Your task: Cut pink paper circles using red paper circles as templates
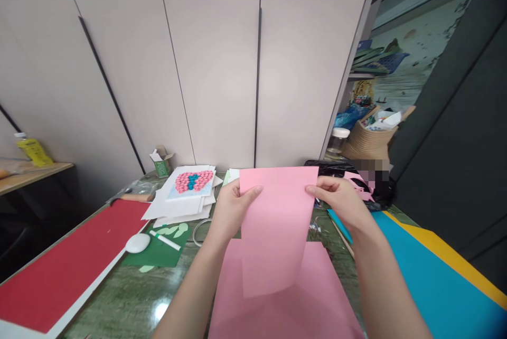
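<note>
A pink sheet of paper (275,233) hangs upright between my hands, its upper edge level. My left hand (233,209) pinches its left side near the top, thumb in front and fingers behind. On the opposite side, my right hand (338,196) grips the sheet the same way near the upper right corner. Below it, a larger pink sheet (225,302) lies on the table, partly covered by the held one. The fingers behind the paper are hidden.
Red paper (75,265) covers the table's left side. Blue paper (435,286) and yellow paper (435,241) lie right. A white mouse (138,243) and glue stick (164,240) rest near green paper (166,260). White sheets (170,209) carry a pink-and-blue picture (194,181). A black bag (386,191) sits back right.
</note>
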A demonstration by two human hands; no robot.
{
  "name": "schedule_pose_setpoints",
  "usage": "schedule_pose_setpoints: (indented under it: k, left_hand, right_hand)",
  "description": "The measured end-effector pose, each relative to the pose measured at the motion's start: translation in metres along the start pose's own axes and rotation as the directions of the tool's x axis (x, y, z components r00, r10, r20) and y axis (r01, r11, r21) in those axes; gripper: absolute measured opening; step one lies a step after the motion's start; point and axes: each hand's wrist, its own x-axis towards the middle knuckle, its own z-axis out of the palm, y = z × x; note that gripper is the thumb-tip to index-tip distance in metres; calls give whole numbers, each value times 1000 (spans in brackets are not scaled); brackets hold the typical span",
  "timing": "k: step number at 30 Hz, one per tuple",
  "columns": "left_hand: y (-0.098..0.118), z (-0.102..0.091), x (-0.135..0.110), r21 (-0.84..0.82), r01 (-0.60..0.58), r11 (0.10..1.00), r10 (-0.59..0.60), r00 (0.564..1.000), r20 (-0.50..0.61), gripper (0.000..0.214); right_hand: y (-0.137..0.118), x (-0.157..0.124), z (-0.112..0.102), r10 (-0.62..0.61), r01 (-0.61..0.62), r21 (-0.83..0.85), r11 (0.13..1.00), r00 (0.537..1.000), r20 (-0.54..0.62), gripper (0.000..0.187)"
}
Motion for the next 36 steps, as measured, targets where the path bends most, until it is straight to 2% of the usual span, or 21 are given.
schedule_pose_setpoints:
  k: [4,10,14,20,23,26,30,36]
  left_hand:
    - [0,0,0,2,-4,1000,4,1000,-8,32]
    - [0,1,-1,25,-5,1000,5,1000,-10,33]
    - [1,1,0,-28,12,1000,-12,1000,-6,34]
    - [3,1,0,-199,101,975,-75,988,134,37]
    - [4,0,0,-217,117,969,-87,986,144,34]
    - [3,0,1,-207,95,974,-76,992,96,32]
    - [1,0,2,-201,50,978,-41,998,50,32]
    - [3,1,2,-197,45,979,-36,998,47,37]
  right_hand:
    - [-1,-1,1,-17,15,-50,999,999,-33,24]
    - [-2,0,2,-22,21,-32,999,999,-25,28]
    - [-1,1,0,-20,19,-24,1000,1000,-21,27]
    - [2,-1,-5,0,-14,156,988,996,89,21]
    - [1,-2,-5,-4,-16,199,980,995,100,19]
    - [-4,-3,-1,-15,-1,150,989,994,106,17]
    - [-10,-5,5,8,-17,51,999,984,176,33]
    - [-7,-3,7,8,-8,1,1000,990,137,27]
